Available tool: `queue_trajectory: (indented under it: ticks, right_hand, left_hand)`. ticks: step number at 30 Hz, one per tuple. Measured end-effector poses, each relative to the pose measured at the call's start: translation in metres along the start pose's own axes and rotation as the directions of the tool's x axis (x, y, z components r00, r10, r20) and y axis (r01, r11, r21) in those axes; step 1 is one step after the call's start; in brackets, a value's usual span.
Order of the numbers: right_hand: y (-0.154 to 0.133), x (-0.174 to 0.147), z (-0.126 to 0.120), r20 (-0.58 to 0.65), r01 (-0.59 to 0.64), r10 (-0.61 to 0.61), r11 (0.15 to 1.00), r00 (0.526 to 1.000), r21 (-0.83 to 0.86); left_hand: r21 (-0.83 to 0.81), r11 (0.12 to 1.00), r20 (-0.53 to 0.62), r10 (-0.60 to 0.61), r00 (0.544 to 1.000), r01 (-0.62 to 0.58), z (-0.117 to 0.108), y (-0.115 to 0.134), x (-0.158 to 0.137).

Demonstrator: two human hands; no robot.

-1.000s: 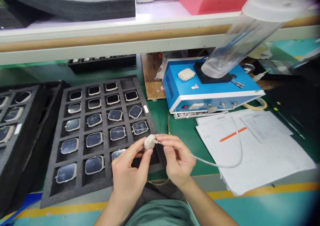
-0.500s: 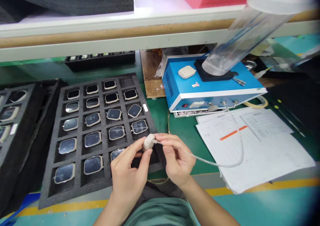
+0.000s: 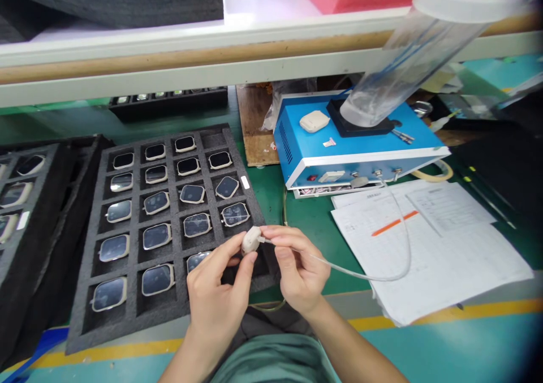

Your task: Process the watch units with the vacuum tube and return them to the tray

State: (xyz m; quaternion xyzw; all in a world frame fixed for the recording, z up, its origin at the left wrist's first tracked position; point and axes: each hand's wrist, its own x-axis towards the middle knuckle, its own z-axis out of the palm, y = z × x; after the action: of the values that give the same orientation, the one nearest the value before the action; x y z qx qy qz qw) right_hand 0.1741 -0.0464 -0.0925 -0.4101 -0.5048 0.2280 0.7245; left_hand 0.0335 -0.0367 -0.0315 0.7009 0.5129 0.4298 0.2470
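Observation:
Between the fingers and thumb of my left hand is a small beige watch case, held on edge. My right hand pinches the end of a thin clear tube, and its tip meets the side of the watch case. From there the tube loops right and up to the front of a blue box-shaped machine. Below and left of my hands lies a dark grey foam tray with watches in its compartments, such as one watch with a dark screen.
On the machine sit a beige case and a clear cylinder with a white top. Printed papers lie to the right. Another foam tray stands at left. A shelf edge crosses the back.
The whole view has shifted very slightly. Both hands keep the same hold, with the tube tip still at the watch case.

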Motion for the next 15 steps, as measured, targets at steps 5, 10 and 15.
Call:
queue_trajectory:
  ticks: [5,10,15]
  right_hand:
    - [-0.0012,0.0016,0.001,-0.003,-0.003,0.003,1.0,1.0,-0.006]
    - [-0.0007,0.0032,0.0034,0.0,-0.002,0.002,1.0,1.0,0.006]
    - [-0.0007,0.0096,0.0064,-0.006,0.028,-0.028,1.0,1.0,0.01]
  left_hand:
    - [0.024,1.0,0.006,0.005,1.0,-0.005,-0.0004,-0.0003,-0.0001]
    - [0.049,0.998,-0.005,0.043,0.999,-0.043,-0.0011,-0.004,0.0007]
    - [0.092,0.993,-0.045,0.082,0.996,-0.078,-0.0007,-0.008,0.003]
